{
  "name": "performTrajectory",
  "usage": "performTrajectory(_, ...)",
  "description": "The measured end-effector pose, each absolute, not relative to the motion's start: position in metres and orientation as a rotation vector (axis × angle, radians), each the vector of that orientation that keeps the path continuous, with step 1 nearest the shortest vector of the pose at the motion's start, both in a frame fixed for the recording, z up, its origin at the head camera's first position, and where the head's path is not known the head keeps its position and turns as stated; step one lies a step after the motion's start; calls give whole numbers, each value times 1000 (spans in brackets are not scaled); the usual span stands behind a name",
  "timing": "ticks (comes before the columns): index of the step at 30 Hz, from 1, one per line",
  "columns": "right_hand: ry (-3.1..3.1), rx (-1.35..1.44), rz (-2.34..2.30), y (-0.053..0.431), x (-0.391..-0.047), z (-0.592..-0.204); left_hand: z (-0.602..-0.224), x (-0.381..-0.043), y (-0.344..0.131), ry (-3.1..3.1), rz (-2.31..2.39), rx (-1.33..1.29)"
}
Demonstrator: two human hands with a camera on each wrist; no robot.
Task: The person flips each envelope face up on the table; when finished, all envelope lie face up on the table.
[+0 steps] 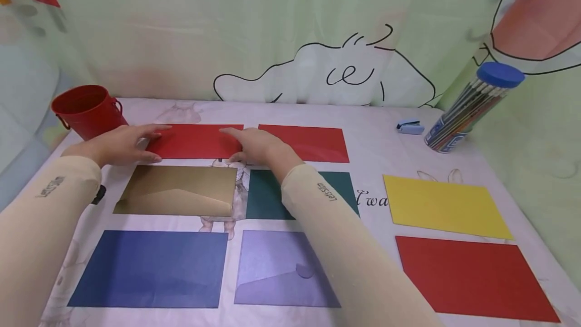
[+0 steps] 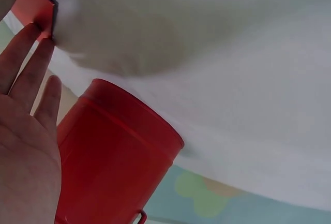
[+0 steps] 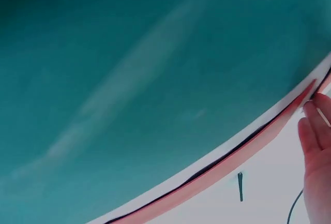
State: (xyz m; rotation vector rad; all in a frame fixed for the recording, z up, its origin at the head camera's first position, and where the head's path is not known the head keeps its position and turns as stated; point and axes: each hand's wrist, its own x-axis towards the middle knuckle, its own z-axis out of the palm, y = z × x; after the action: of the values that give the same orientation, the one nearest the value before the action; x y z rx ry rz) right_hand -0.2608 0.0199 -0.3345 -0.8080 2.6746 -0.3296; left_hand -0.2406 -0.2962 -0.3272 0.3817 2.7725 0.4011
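A red paper rectangle (image 1: 195, 141) lies flat at the back left of the table, between both hands. My left hand (image 1: 119, 144) reaches its left end, fingers extended and touching the edge. In the left wrist view, the fingertips of that hand (image 2: 26, 100) meet the red paper (image 2: 39, 6). Over the right end lies my right hand (image 1: 260, 146), its fingers fairly straight. Just right of that hand is a second red paper rectangle (image 1: 313, 144). Nearer are a gold rectangle (image 1: 177, 191) and a dark green one (image 1: 268, 196), the latter partly covered by the right forearm.
A red bucket (image 1: 88, 112) stands beside the left hand. Blue (image 1: 150, 269) and purple (image 1: 272, 261) rectangles lie in front. On the right are yellow (image 1: 447, 206) and red (image 1: 476, 276) ones, a small blue stapler (image 1: 410, 126) and a tilted-looking blue-lidded tub of pencils (image 1: 472, 107).
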Motion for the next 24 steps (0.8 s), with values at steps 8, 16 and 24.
performTrajectory(8, 2683, -957, -182, 24, -260, -334, -328, -237, -299, 2808, 304, 507)
performTrajectory(16, 2683, -920, -318, 29, -264, -329, -316, -235, -302, 2802, 395, 468)
performTrajectory(24, 2798, -972, -628, 36, -266, -326, -306, -234, -306, 2895, 601, 417)
